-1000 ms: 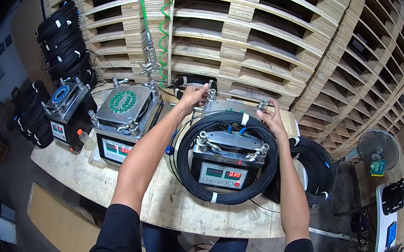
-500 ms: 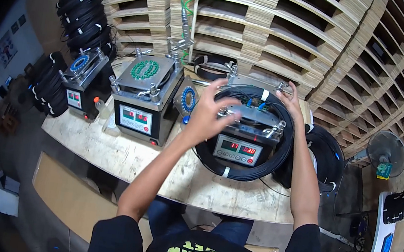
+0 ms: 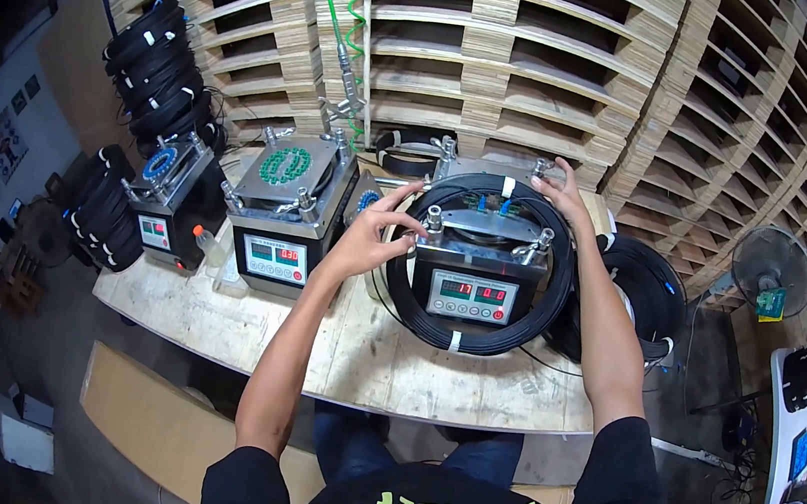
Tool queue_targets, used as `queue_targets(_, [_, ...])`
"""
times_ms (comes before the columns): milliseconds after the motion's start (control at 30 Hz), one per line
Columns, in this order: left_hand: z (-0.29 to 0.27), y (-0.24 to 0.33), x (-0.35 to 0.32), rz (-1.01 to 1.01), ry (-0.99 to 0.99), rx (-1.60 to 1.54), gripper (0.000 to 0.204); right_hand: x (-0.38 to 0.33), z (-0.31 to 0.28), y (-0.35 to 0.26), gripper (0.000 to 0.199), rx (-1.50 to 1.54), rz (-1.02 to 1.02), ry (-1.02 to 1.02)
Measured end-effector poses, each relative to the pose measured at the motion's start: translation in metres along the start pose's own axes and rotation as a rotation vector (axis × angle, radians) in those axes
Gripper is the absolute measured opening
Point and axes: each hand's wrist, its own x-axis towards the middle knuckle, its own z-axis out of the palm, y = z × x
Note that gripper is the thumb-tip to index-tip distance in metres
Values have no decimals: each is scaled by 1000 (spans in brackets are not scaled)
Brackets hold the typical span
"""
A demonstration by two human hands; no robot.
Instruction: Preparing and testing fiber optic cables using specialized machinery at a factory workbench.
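A black cable coil (image 3: 474,333) with white ties lies around the winding machine (image 3: 476,261) in front of me on the wooden bench. My left hand (image 3: 374,233) hovers at the coil's left side, fingers curled and apart, its fingertips close to a metal post and the cable. My right hand (image 3: 564,188) reaches to the machine's far right corner, fingers touching the coil there. The machine's front panel shows red digits.
Two more winding machines, one with a green-marked top (image 3: 280,205) and one with a blue disc (image 3: 167,193), stand to the left. Bundles of black coils (image 3: 155,60) hang at far left; another coil (image 3: 645,292) lies right. Pallets (image 3: 568,61) rise behind, with a fan (image 3: 772,269) on the right.
My left hand came off the machine's far left corner and drew back to the coil's near-left side. My right hand stayed at the far right corner. My head shifted.
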Motion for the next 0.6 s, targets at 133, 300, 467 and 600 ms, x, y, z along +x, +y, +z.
queue_targets(133, [23, 24, 1, 66, 258, 275, 19, 2, -14, 3, 96, -84, -45, 79])
queue_targets(300, [35, 39, -11, -297, 282, 387, 19, -31, -18, -27, 68, -12, -101, 159])
queue_targets(467, [31, 20, -18, -43, 284, 176, 23, -100, -9, -74, 44, 20, -208, 399])
queue_targets(600, [36, 40, -11, -179, 339, 280, 24, -143, -22, -70, 40, 38, -230, 451])
